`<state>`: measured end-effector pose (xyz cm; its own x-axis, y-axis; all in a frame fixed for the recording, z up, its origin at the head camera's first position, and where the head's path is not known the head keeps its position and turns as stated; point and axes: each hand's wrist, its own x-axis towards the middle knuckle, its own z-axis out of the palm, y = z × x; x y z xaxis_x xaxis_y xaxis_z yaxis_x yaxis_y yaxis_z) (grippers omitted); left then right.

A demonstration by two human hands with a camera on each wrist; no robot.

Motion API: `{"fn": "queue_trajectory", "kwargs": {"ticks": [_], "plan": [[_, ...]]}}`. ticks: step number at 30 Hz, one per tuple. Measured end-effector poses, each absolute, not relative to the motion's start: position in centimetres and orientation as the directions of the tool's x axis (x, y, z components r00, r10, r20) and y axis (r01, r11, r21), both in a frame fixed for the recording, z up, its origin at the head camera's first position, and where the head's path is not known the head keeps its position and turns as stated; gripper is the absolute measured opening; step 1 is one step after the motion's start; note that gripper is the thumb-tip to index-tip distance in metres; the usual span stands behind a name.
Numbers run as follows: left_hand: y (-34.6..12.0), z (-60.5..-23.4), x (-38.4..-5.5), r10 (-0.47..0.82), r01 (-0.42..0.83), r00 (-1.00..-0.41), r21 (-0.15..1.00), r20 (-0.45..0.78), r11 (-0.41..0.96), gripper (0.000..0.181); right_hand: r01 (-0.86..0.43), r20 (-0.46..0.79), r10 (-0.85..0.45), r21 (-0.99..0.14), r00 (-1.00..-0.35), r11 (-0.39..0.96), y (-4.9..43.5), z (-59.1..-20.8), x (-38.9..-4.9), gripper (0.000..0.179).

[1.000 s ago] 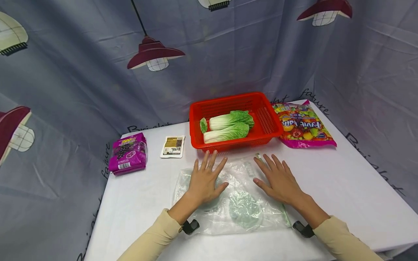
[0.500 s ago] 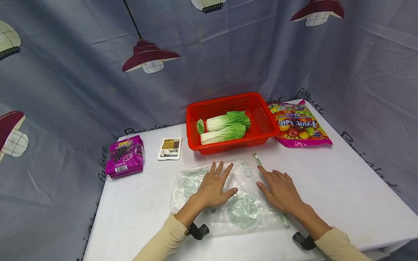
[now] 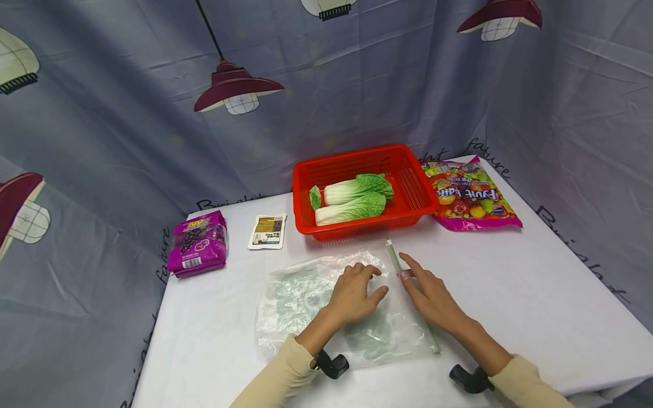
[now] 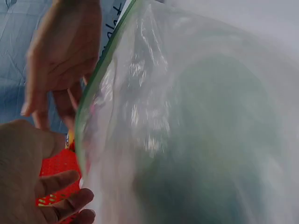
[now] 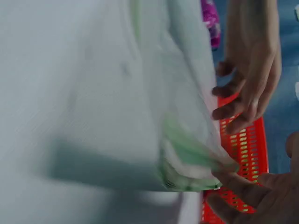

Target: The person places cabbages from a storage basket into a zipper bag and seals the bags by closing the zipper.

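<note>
A clear zip bag [image 3: 306, 294] with pale green printing lies flat on the white table, its green zip strip [image 3: 393, 256] along the right side. At this strip my right hand [image 3: 433, 297] pinches the bag's edge between thumb and index finger. In the right wrist view the bag's green edge [image 5: 196, 154] bends up at those fingertips. My left hand [image 3: 353, 297] hovers over the bag's middle with fingers loosely bent and thumb apart, holding nothing. From the left wrist, the left hand's fingers [image 4: 65, 205] appear beside the green edge, while the right hand [image 4: 65, 60] reaches behind it.
Behind the bag stands a red basket [image 3: 357, 226] holding Chinese cabbage pieces [image 3: 352, 209]. A colourful candy bag [image 3: 466, 198] lies to its right. On the left are a small white packet [image 3: 268, 231] and a purple grape-candy pack [image 3: 199, 243]. A curtain closes off the back.
My left hand has moved right across the bag and its spread fingers have bent. The right hand has drawn its fingers in onto the zip edge. The bag has shifted slightly left.
</note>
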<state>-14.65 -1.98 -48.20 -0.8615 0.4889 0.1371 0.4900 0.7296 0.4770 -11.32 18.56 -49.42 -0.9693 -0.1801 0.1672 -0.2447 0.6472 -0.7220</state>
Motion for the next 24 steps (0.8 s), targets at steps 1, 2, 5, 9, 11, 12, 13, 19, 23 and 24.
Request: {"fn": "queue_trajectory", "kwargs": {"ticks": [1,2,5,9,11,12,13,19,23,24], "plan": [[-1.7,-48.3,-14.7,0.471,0.469,-0.872,0.501,0.132,0.727,0.032,-0.234,0.154,-0.181,-0.761,-0.971,0.605,18.3,-49.3,-11.4,0.051],[-1.5,-48.4,-14.8,0.451,0.442,-0.884,0.525,0.121,0.727,0.029,-0.224,0.142,-0.185,-0.797,-0.972,0.561,18.0,-49.2,-11.4,0.051],[-1.1,-48.7,-15.0,0.381,0.350,-0.922,0.571,0.070,0.742,0.032,-0.213,0.130,-0.215,-0.881,-0.968,0.423,17.3,-49.1,-11.5,0.049],[-0.9,-48.9,-15.1,0.314,0.260,-0.949,0.590,0.011,0.764,0.043,-0.207,0.135,-0.228,-0.922,-0.964,0.327,16.7,-49.0,-11.4,0.048],[-0.9,-48.8,-15.1,0.304,0.242,-0.953,0.598,-0.003,0.764,0.043,-0.220,0.151,-0.224,-0.918,-0.963,0.329,16.6,-49.1,-11.5,0.047],[-1.0,-48.7,-15.1,0.302,0.236,-0.953,0.609,-0.006,0.758,0.039,-0.226,0.157,-0.222,-0.916,-0.962,0.332,16.5,-49.1,-11.5,0.046],[-1.0,-48.6,-15.1,0.302,0.234,-0.953,0.615,-0.008,0.753,0.035,-0.234,0.164,-0.223,-0.913,-0.961,0.334,16.5,-49.2,-11.6,0.046],[-1.7,-47.7,-15.2,0.298,0.237,-0.954,0.662,0.022,0.711,0.021,-0.295,0.217,-0.251,-0.894,-0.943,0.336,16.4,-49.8,-11.7,0.039],[-2.0,-47.0,-15.1,0.296,0.227,-0.955,0.694,0.021,0.683,0.024,-0.443,0.332,-0.301,-0.755,-0.894,0.484,16.0,-50.3,-11.6,0.030],[-2.1,-46.8,-15.0,0.296,0.226,-0.955,0.698,0.021,0.679,0.025,-0.500,0.370,-0.338,-0.691,-0.865,0.523,15.9,-50.4,-11.6,0.029]]}}
